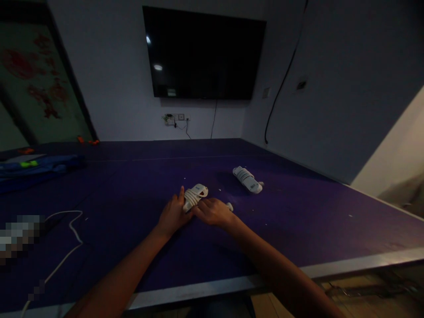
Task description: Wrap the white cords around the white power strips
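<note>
A white power strip with its cord wound around it (196, 195) lies on the dark purple table (298, 229). My left hand (172, 214) rests against its near left end, fingers closed around it with one finger pointing up. My right hand (213, 212) presses on its near right side, fingers curled on the cord end, where a white plug (229, 206) sticks out beside the hand. A second white power strip wrapped in its cord (248, 179) lies further back to the right, untouched.
A loose white cable (71, 234) snakes over the table's left part. Blue cloth and small bright items (36, 168) lie at the far left. A dark wall screen (203, 53) hangs behind. The table's pale front edge (347, 265) runs near me.
</note>
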A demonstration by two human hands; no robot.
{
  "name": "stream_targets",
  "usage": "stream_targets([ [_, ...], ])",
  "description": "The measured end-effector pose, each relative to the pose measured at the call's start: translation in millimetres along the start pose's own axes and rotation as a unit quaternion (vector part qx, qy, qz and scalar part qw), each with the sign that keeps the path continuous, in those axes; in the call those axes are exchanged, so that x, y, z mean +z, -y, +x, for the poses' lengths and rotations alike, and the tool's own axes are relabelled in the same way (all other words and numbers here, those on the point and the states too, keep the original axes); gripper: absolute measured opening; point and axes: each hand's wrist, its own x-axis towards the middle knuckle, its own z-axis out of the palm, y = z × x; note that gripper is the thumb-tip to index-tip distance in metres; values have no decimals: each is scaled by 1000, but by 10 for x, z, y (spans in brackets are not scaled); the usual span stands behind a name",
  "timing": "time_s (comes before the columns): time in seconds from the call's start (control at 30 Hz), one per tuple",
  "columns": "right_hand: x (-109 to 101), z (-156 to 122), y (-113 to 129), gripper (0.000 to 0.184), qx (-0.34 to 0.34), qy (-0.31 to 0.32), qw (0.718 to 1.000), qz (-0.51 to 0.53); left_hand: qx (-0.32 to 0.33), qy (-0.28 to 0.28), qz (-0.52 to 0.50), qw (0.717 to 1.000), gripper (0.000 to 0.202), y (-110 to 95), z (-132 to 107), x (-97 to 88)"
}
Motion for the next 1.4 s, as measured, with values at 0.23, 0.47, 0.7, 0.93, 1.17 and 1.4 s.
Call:
stream_targets([
  [0.23,-42,17,-103,21,120,-15,988,97,21,-56,-55,997,89,166,102,50],
  [0.47,71,-52,-316,22,297,-60,921,246,-33,-74,-82,993,88,426,189,5],
  [0.7,154,-134,-542,23,352,65,752,553,-88,-105,-43,990,84,549,238,-182],
  [0.93,-26,-81,-522,22,367,-122,837,387,8,-23,-67,997,87,426,191,-111],
  [1.17,-129,17,-229,20,220,-259,890,304,143,150,-126,970,72,85,56,-53],
  [1.4,-114,35,-204,19,229,-242,896,292,207,190,-122,952,88,-35,-15,-90],
])
